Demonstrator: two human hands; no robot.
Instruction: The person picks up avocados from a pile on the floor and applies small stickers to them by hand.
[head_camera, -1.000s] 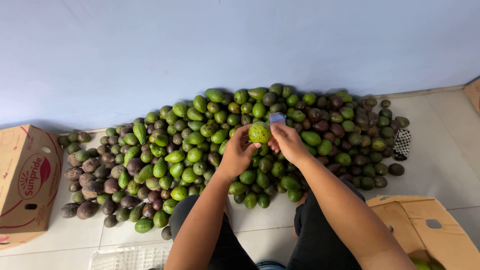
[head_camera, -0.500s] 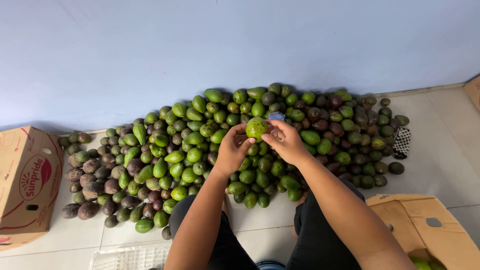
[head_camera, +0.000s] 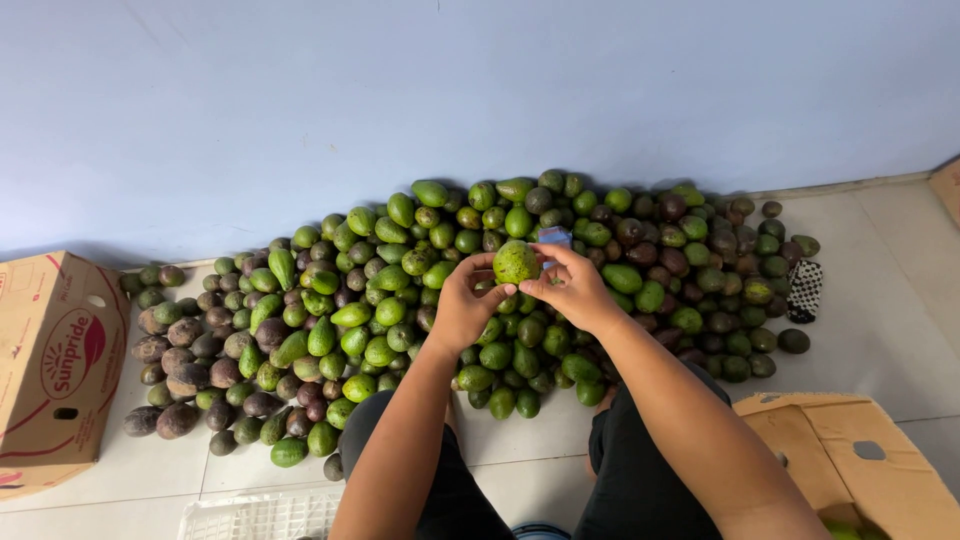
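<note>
Avocado: a green avocado (head_camera: 516, 262) is held up between both hands above the middle of the heap, near the far wall.
Axis: it looks almost round from this view, so I cannot tell which way its long axis or stem end points.
Left hand: the left hand (head_camera: 466, 305) grips its left side, fingers curled around it.
Right hand: the right hand (head_camera: 572, 288) pinches its right side, with a small blue item (head_camera: 555, 237) just behind the fingers, hard to make out.
Heap: green and dark avocados (head_camera: 340, 320) lie on the tiled floor (head_camera: 880, 330).
Boxes: a cardboard box at left (head_camera: 55, 370) and another at near right (head_camera: 860, 460) are both cut off by the frame.
Crate: a white crate (head_camera: 260, 515) at the near edge is only partly visible.
</note>
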